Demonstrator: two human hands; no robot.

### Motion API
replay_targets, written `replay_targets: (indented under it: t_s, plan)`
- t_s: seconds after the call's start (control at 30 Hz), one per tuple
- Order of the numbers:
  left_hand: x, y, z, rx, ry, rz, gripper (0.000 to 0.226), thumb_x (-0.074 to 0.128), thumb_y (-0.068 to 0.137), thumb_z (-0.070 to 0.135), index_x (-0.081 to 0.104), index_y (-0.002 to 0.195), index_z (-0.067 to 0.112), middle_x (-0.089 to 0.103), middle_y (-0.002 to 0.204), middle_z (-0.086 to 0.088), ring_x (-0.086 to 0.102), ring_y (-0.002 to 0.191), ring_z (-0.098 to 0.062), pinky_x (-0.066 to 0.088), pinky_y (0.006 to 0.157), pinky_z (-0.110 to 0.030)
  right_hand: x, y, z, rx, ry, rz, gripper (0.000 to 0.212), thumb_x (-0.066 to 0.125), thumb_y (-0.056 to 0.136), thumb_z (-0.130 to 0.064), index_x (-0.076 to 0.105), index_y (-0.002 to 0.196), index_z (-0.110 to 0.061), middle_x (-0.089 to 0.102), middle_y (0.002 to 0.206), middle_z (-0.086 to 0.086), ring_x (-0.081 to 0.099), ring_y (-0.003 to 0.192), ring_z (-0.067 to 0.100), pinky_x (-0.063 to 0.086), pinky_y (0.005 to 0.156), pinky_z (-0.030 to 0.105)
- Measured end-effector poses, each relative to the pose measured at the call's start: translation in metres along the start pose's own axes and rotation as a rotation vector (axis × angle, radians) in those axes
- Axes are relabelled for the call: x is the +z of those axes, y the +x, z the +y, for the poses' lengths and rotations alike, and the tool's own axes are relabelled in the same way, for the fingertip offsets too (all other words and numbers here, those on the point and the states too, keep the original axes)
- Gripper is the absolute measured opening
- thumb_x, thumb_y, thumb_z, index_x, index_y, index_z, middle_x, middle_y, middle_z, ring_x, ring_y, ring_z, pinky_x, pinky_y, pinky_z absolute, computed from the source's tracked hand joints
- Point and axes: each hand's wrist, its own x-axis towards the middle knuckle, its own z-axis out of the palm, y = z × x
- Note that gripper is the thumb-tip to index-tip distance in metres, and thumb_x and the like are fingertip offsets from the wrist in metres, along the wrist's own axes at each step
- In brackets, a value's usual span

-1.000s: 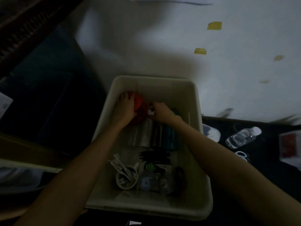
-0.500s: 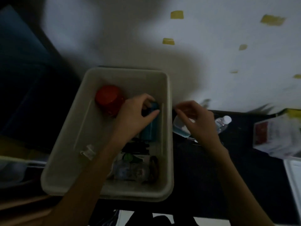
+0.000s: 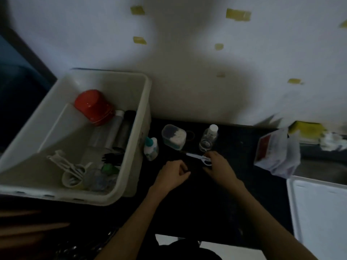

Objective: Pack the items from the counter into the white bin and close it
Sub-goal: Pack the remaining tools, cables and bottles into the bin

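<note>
The open white bin [image 3: 144,113] stands at the left and holds a red-lidded jar [image 3: 93,106], clear tubes [image 3: 116,128], white utensils [image 3: 65,164] and other small items. On the black counter lie white-handled scissors [image 3: 197,156], a small teal-capped bottle [image 3: 151,148], a clear box of cotton swabs [image 3: 173,136] and a clear bottle with a white cap [image 3: 209,137]. My right hand [image 3: 219,166] has its fingertips closed on the scissors' handles. My left hand [image 3: 174,175] rests on the counter right of the bin, fingers curled, with nothing visible in it.
A flat white lid [image 3: 319,212] lies at the right edge of the counter. A red-and-white packet in a clear bag [image 3: 276,154] sits behind it. A dark hair tie [image 3: 190,136] lies between the swab box and the bottle. The wall rises directly behind.
Both hands have left the bin and moved right onto the counter. My view has shifted right. My right hand has come down on the scissors.
</note>
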Motion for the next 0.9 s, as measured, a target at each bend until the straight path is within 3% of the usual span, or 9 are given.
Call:
replay_targets:
  t_s: [0.23, 0.37, 0.5, 0.57, 0.8, 0.9]
  plan:
    - [0.081, -0.012, -0.025, -0.168, -0.107, -0.040, 0.024, 0.068, 0.087, 0.033, 0.069, 0.100, 0.013, 0.071, 0.097, -0.004, 0.066, 0.087, -0.014, 0.056, 0.082, -0.028, 0.034, 0.021, 0.018, -0.027, -0.293, -0.153, 0.079, 0.068, 0.085, -0.033, 0.027, 0.149, -0.015, 0.033, 0.152, 0.006, 0.030, 0.140, 0.028, 0.029, 0.112, 0.044]
    - [0.096, -0.018, -0.026, -0.208, -0.181, 0.004, 0.022, 0.067, 0.087, 0.031, 0.069, 0.099, 0.013, 0.071, 0.094, -0.002, 0.066, 0.085, -0.013, 0.054, 0.077, -0.024, 0.047, 0.013, 0.023, -0.061, -0.402, -0.071, 0.064, 0.065, 0.086, -0.028, 0.036, 0.142, -0.017, 0.042, 0.141, 0.006, 0.038, 0.129, 0.029, 0.034, 0.106, 0.044]
    - [0.100, -0.018, -0.028, -0.238, -0.233, 0.004, 0.018, 0.067, 0.087, 0.033, 0.067, 0.095, 0.017, 0.069, 0.087, 0.000, 0.066, 0.082, -0.012, 0.052, 0.071, -0.019, 0.057, 0.002, 0.024, 0.016, -0.482, -0.183, 0.068, 0.062, 0.089, -0.030, 0.030, 0.146, -0.013, 0.034, 0.146, 0.011, 0.034, 0.132, 0.032, 0.034, 0.108, 0.047]
    - [0.101, -0.016, -0.031, -0.250, -0.264, -0.005, 0.017, 0.067, 0.087, 0.033, 0.066, 0.093, 0.018, 0.070, 0.088, -0.003, 0.067, 0.082, -0.016, 0.055, 0.073, -0.024, 0.060, -0.003, 0.024, 0.025, -0.517, -0.217, 0.071, 0.060, 0.090, -0.034, 0.027, 0.148, -0.010, 0.030, 0.150, 0.013, 0.031, 0.136, 0.035, 0.032, 0.109, 0.049]
    - [0.102, 0.000, -0.029, -0.381, -0.447, 0.069, 0.020, 0.065, 0.089, 0.028, 0.063, 0.103, 0.014, 0.069, 0.093, -0.004, 0.065, 0.075, -0.015, 0.057, 0.074, -0.033, 0.058, -0.009, 0.030, 0.004, -0.395, -0.236, 0.072, 0.068, 0.082, -0.047, 0.038, 0.139, -0.015, 0.037, 0.146, 0.010, 0.038, 0.133, 0.032, 0.035, 0.108, 0.049]
    - [0.104, 0.011, -0.025, -0.405, -0.515, 0.138, 0.033, 0.066, 0.088, 0.030, 0.057, 0.116, 0.013, 0.063, 0.093, -0.001, 0.063, 0.080, -0.015, 0.058, 0.079, -0.034, 0.053, -0.014, 0.035, 0.006, -0.284, -0.229, 0.072, 0.072, 0.076, -0.056, 0.045, 0.131, -0.019, 0.041, 0.140, 0.008, 0.043, 0.128, 0.030, 0.037, 0.106, 0.046]
